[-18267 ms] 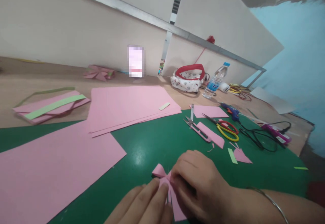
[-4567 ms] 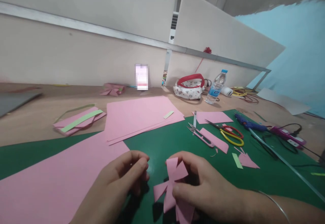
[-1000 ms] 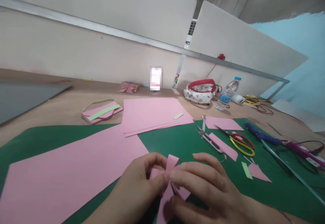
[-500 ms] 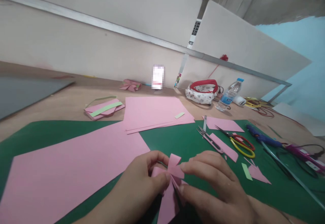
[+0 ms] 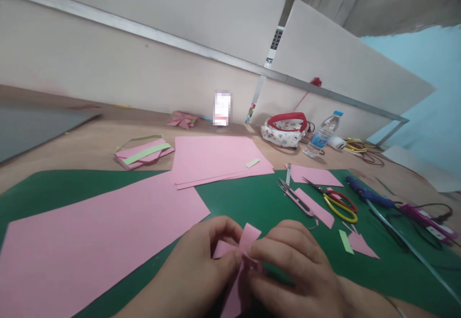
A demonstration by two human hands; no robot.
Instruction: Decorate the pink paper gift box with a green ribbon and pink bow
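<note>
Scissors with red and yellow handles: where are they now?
In the head view, the scissors lie right of centre, beyond the right hand, between the snips and the blue glue gun.

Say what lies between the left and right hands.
In the head view, the looped pink paper lies between the left hand and the right hand, both touching it.

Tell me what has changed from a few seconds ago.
The left hand, free then, now grips the pink paper piece, closing the gap between them. The right hand holds it, as before. The scissors, glue gun and bottle stayed put.
</note>
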